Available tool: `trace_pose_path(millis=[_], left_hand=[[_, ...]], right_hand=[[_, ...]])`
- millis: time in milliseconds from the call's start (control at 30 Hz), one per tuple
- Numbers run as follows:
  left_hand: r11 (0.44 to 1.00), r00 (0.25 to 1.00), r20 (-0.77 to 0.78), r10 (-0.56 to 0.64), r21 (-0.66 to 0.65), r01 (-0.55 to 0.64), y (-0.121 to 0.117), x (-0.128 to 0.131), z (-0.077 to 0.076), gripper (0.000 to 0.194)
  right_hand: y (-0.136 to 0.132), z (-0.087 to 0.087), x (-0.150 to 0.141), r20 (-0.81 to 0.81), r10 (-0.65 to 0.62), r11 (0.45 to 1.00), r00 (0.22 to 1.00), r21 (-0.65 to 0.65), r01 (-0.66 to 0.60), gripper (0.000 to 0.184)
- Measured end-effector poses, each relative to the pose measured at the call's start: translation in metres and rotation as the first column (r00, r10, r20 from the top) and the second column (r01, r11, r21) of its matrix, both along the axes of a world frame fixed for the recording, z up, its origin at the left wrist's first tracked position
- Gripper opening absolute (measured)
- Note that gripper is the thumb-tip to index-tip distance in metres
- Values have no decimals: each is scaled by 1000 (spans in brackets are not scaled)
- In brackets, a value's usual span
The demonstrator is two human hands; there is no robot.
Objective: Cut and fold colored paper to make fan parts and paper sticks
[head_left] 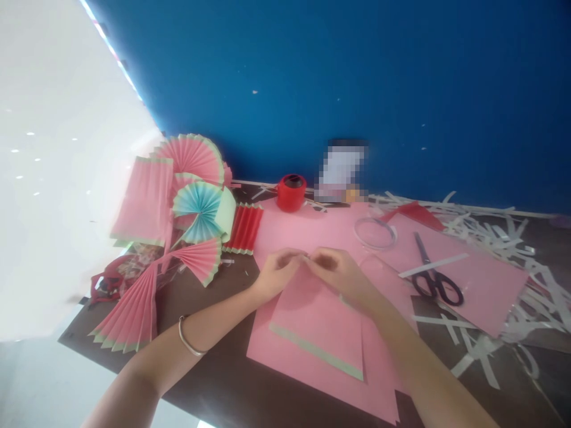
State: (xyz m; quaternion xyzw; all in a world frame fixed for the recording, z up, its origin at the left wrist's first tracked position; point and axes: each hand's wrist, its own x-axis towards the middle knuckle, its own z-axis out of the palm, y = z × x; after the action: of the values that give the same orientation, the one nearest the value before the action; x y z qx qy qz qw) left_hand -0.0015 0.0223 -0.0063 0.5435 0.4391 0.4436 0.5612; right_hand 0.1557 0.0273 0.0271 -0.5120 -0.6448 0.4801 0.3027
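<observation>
My left hand (279, 274) and my right hand (341, 273) meet over the middle of the table, fingers pinched together at the top edge of a pink paper sheet (319, 324). A pale green strip (316, 352) runs along that sheet's near edge. Both hands are closed on the paper, thumbs and fingertips almost touching. Any small piece between the fingertips is too blurred to make out. Beneath lies a larger pink sheet (285, 362), flat on the dark table.
Pleated paper fans (196, 160) crowd the left side, beside a red pleated piece (244, 229). A red tape roll (291, 193) stands at the back. Black-handled scissors (435, 279), a clear tape ring (375, 232) and many white paper strips (491, 238) lie at right. A blue wall (357, 77) rises behind.
</observation>
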Motion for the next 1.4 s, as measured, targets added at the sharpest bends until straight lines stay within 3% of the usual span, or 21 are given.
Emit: trace_pose_path(millis=[133, 367, 600, 733, 1067, 1400], left_hand=[[999, 998, -47, 50, 21, -49, 1, 2, -1, 19], [989, 996, 15, 88, 114, -89, 0, 1, -2, 23], [983, 991, -33, 130, 135, -124, -4, 1, -3, 25], [986, 989, -61, 133, 108, -126, -4, 0, -4, 27], [981, 985, -92, 146, 140, -133, -4, 0, -4, 26], [980, 984, -91, 152, 141, -138, -4, 0, -8, 26]], right_hand=[[-2, 4, 0, -8, -6, 1000, 1000, 1, 6, 38], [-1, 13, 9, 4, 31, 991, 1000, -127, -30, 42], [-8, 32, 1, 79, -123, 984, 989, -118, 132, 31], [-8, 37, -1, 100, -224, 964, 970, -127, 235, 37], [-9, 37, 0, 212, -142, 990, 967, 30, 138, 32], [-8, 40, 0, 273, -122, 992, 954, 33, 118, 33]])
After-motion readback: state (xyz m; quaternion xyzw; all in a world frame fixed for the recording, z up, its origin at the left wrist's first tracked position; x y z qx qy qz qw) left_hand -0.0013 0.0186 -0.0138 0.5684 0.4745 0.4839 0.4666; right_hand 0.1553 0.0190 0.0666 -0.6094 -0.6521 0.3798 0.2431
